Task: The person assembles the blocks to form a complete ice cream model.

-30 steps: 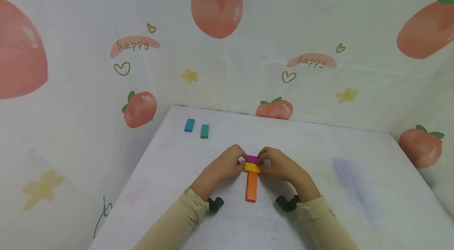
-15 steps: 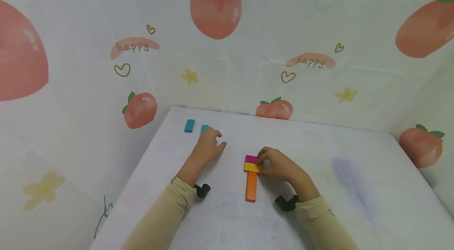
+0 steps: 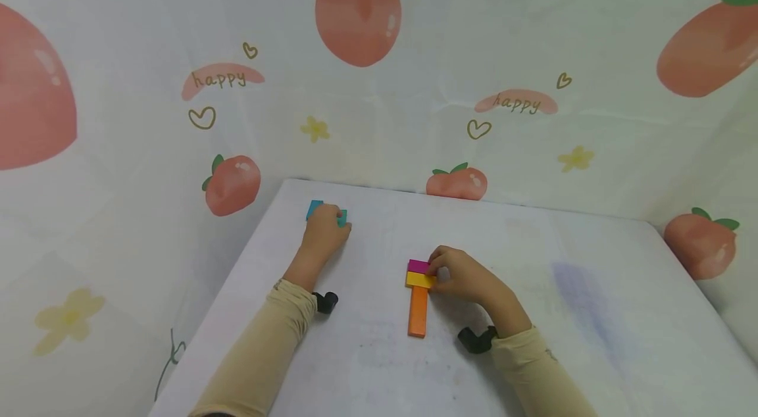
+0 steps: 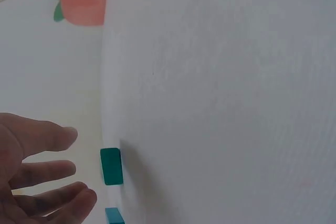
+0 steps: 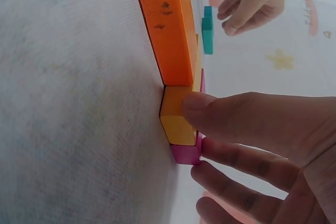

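In the head view my left hand (image 3: 322, 236) hovers at the teal block (image 3: 343, 219), partly covering it and the blue block (image 3: 314, 208). The left wrist view shows its fingers extended, apart from the teal block (image 4: 111, 166). My right hand (image 3: 468, 275) pinches the right ends of the yellow block (image 3: 419, 279) and the magenta block (image 3: 418, 266), which lie side by side. Its thumb lies on the yellow block (image 5: 177, 115), fingertips by the magenta block (image 5: 186, 153). An orange block (image 3: 417, 312) meets the yellow one's near side, forming a T shape.
The blocks lie on a white-covered table (image 3: 367, 364) with a purple stain at the right. A fruit-printed cloth (image 3: 379, 114) hangs behind the table. A small black camera (image 3: 326, 302) sits at the left wrist, another black camera (image 3: 476, 340) at the right.
My left hand has left the magenta and yellow blocks and moved away to the upper left, over to the teal block. The right hand has stayed at the magenta and yellow blocks.
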`<state>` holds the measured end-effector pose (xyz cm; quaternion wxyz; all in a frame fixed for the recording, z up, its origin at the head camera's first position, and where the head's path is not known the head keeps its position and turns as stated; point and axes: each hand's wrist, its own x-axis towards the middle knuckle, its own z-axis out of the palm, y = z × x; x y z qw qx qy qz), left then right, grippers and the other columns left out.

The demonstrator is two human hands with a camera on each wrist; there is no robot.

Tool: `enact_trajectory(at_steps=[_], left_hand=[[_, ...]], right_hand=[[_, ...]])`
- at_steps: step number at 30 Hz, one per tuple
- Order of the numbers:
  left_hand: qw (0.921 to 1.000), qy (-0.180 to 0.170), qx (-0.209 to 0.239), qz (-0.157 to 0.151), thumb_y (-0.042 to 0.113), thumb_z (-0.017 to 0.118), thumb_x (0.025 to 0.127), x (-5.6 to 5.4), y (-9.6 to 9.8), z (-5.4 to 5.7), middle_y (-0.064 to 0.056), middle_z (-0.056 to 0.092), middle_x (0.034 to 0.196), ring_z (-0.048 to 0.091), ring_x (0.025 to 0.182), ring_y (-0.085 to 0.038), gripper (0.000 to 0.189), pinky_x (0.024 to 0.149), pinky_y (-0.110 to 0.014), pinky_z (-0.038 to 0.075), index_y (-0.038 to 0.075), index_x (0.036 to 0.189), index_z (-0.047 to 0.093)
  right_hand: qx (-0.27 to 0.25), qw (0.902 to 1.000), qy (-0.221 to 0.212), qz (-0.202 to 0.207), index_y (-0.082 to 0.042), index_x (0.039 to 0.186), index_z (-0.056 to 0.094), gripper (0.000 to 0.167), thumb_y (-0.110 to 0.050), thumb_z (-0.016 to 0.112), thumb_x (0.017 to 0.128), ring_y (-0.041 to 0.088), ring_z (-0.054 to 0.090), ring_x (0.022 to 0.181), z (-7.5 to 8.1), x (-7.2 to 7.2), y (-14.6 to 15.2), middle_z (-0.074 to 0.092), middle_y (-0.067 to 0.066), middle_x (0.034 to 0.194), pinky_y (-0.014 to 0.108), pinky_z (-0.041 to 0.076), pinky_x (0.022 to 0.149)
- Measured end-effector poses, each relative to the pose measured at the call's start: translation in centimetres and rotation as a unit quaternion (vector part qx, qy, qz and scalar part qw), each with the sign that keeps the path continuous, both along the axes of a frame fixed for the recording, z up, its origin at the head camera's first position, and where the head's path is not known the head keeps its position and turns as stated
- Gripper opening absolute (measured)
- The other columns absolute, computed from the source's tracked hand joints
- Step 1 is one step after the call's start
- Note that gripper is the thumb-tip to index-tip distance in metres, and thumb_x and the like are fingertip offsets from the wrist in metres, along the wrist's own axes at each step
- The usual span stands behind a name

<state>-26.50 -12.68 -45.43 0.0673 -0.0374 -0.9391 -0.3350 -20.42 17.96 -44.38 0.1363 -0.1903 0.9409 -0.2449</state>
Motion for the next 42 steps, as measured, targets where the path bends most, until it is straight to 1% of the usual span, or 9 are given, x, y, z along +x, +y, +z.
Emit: enact_trajectory(at_steps=[2,7,13,18,24,28,32,38,42], left_hand=[[0.9999,-0.007,-0.002,0.007,0.016,0.07,0.1,-0.3,-0.3,-0.1,-0.029,0.066,0.134,0.062,0.131,-0.045,0.04,0.109,-0.054,0.054,-0.012,0.129,0.065],[0.9998,-0.014,-0.01,0.009,0.016,0.07,0.1,-0.9,-0.9,-0.7,-0.028,0.069,0.128,0.066,0.124,-0.043,0.038,0.106,-0.054,0.056,-0.011,0.125,0.066],[0.9999,-0.014,0.004,0.003,0.015,0.069,0.1,-1.2,-0.9,-1.2,-0.028,0.07,0.12,0.068,0.113,-0.04,0.034,0.098,-0.053,0.058,-0.012,0.12,0.065],[0.9996,-0.024,0.013,0.011,0.013,0.069,0.099,-1.3,-0.7,-1.5,-0.028,0.069,0.123,0.067,0.116,-0.041,0.035,0.099,-0.054,0.058,-0.012,0.123,0.064],[0.9993,-0.031,0.005,0.02,0.013,0.07,0.099,-1.5,-0.5,-1.7,-0.029,0.069,0.124,0.067,0.119,-0.042,0.035,0.101,-0.054,0.058,-0.012,0.124,0.064],[0.9995,-0.027,0.003,0.018,0.011,0.07,0.099,-1.4,-0.2,-1.4,-0.028,0.07,0.122,0.069,0.115,-0.041,0.033,0.098,-0.054,0.058,-0.012,0.123,0.065],[0.9996,-0.024,-0.003,0.011,0.01,0.069,0.099,-1.3,0.0,-1.2,-0.028,0.07,0.12,0.068,0.112,-0.04,0.032,0.097,-0.053,0.058,-0.012,0.122,0.065],[0.9997,-0.019,-0.013,0.003,0.008,0.069,0.098,-1.4,0.4,-1.4,-0.028,0.069,0.122,0.066,0.117,-0.042,0.033,0.1,-0.053,0.057,-0.013,0.124,0.066],[0.9997,-0.016,-0.016,-0.001,0.005,0.068,0.096,-1.3,0.9,-1.4,-0.028,0.069,0.123,0.065,0.119,-0.042,0.032,0.101,-0.053,0.057,-0.013,0.122,0.068]], right_hand=[[0.0,1.0,0.0,0.0,-0.014,0.097,0.082,0.011,-0.009,0.085,0.088,0.025,0.063,0.117,0.0,0.0,0.0,0.069,0.005,0.121,0.05,0.056,0.108],[0.0,1.0,-0.003,-0.002,-0.015,0.097,0.082,0.011,-0.009,0.085,0.088,0.025,0.063,0.117,-0.2,-0.1,-0.1,0.069,0.004,0.121,0.05,0.056,0.109],[0.001,0.9999,-0.009,-0.014,-0.017,0.096,0.082,0.012,-0.01,0.086,0.087,0.023,0.062,0.117,-0.5,-0.1,-0.1,0.069,0.002,0.12,0.049,0.055,0.109],[-0.003,0.9998,-0.01,-0.017,-0.017,0.095,0.082,0.012,-0.01,0.087,0.087,0.022,0.062,0.116,-0.5,0.0,-0.1,0.069,0.001,0.119,0.048,0.056,0.109],[-0.004,0.9998,-0.007,-0.015,-0.017,0.096,0.083,0.013,-0.009,0.086,0.087,0.022,0.062,0.116,-0.3,0.1,-0.2,0.069,0.0,0.118,0.048,0.056,0.109],[-0.003,1.0,0.003,-0.005,-0.015,0.097,0.083,0.013,-0.008,0.086,0.087,0.022,0.063,0.114,-0.2,0.0,-0.1,0.069,0.001,0.117,0.048,0.056,0.108],[-0.001,1.0,0.005,-0.004,-0.015,0.097,0.083,0.012,-0.009,0.086,0.087,0.022,0.063,0.115,-0.2,0.0,-0.1,0.069,0.002,0.118,0.048,0.056,0.109],[-0.003,1.0,0.004,-0.006,-0.015,0.097,0.083,0.012,-0.008,0.085,0.087,0.022,0.063,0.115,-0.2,0.1,-0.1,0.069,0.001,0.117,0.049,0.055,0.11],[-0.003,1.0,0.002,-0.007,-0.015,0.097,0.083,0.013,-0.008,0.086,0.087,0.022,0.063,0.115,-0.2,0.1,-0.1,0.069,0.001,0.117,0.049,0.055,0.111]])
